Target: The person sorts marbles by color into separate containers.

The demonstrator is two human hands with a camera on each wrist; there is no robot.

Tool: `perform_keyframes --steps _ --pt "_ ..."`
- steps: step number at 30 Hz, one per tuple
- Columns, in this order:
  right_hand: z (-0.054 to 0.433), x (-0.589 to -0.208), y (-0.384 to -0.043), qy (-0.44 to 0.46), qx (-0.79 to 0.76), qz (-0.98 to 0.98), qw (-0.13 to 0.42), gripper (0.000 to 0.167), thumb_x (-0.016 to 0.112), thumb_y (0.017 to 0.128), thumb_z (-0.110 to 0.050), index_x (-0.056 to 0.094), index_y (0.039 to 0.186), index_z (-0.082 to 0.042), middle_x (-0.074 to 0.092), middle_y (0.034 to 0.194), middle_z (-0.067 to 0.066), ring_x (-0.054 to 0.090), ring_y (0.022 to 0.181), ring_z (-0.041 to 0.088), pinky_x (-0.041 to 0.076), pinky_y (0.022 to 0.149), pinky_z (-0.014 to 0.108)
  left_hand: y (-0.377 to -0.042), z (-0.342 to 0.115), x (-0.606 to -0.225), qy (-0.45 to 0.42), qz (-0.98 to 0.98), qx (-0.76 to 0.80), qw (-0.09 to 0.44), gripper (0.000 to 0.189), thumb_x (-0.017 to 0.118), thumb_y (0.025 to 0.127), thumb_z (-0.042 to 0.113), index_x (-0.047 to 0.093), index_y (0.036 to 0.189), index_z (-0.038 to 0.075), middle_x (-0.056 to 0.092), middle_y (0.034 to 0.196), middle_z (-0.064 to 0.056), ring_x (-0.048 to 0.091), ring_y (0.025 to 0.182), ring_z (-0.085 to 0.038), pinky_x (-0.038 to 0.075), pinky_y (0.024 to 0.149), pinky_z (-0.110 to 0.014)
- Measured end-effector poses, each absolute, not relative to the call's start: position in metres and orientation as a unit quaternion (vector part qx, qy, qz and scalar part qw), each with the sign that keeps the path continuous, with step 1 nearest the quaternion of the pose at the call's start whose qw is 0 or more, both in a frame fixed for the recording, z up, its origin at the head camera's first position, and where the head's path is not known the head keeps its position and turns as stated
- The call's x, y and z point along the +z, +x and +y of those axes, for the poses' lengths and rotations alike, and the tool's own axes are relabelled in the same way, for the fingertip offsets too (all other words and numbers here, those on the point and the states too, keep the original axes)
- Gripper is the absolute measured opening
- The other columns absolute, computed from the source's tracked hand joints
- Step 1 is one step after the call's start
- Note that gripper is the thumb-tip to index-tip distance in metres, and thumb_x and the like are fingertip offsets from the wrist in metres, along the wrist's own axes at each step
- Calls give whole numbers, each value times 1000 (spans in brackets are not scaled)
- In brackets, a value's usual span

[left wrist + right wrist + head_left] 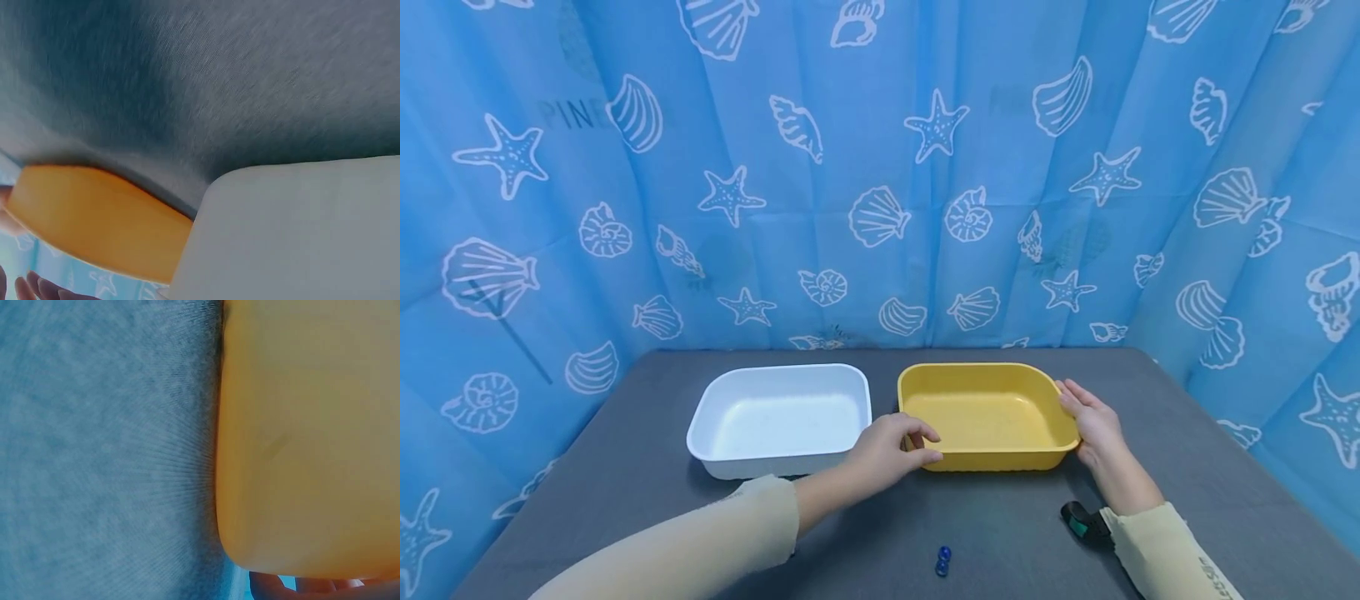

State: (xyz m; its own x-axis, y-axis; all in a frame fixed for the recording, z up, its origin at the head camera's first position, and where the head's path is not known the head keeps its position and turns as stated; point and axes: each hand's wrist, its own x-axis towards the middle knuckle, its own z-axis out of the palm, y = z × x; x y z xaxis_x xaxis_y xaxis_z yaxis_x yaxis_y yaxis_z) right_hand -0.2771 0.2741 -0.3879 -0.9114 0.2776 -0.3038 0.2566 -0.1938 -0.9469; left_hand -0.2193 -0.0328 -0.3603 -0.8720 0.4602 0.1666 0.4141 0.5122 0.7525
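Note:
A yellow rectangular bin (1000, 461) stands on the grey cloth-covered table, right of a white bin (775, 468) of similar shape. My right hand (1097, 429) lies against the yellow bin's right end, with its fingers along the outer wall; the wall partly hides them in the right wrist view. At the front left corner of the yellow bin is my left hand (887, 450), thumb and fingers apart and loosely bent, with nothing seen between them. Whether it touches the rim I cannot tell.
Two small shiny blue beads or marbles (943, 561) lie on the table (1000, 525) near its front. A black strap with a green-faced device (1082, 523) is at the right wrist. Behind the table hangs a blue shell-print curtain (880, 167).

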Motion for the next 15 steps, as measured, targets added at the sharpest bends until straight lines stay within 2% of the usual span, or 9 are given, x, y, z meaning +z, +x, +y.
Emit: perform_keyframes --steps 5,11,15 --pt "273 -388 -276 -206 742 -638 8 57 43 105 -18 17 155 -13 21 158 5 22 144 19 26 111 32 -207 -42 -370 283 876 389 40 20 76 86 22 73 101 10 61 85 6 54 79 -14 44 68 -22" --pt "273 -388 -276 -208 741 -638 8 58 43 105 -19 17 155 -13 21 158 4 22 144 19 26 111 32 -191 -48 -385 299 884 347 91 18 77 84 29 73 96 16 57 81 14 50 77 -1 44 69 -19" --pt "273 -388 -276 -211 740 -639 10 57 43 105 -18 18 155 -13 22 158 5 23 144 19 26 111 32 -183 -48 -393 298 890 322 123 16 78 83 32 72 91 20 54 79 17 48 75 2 44 71 -20"
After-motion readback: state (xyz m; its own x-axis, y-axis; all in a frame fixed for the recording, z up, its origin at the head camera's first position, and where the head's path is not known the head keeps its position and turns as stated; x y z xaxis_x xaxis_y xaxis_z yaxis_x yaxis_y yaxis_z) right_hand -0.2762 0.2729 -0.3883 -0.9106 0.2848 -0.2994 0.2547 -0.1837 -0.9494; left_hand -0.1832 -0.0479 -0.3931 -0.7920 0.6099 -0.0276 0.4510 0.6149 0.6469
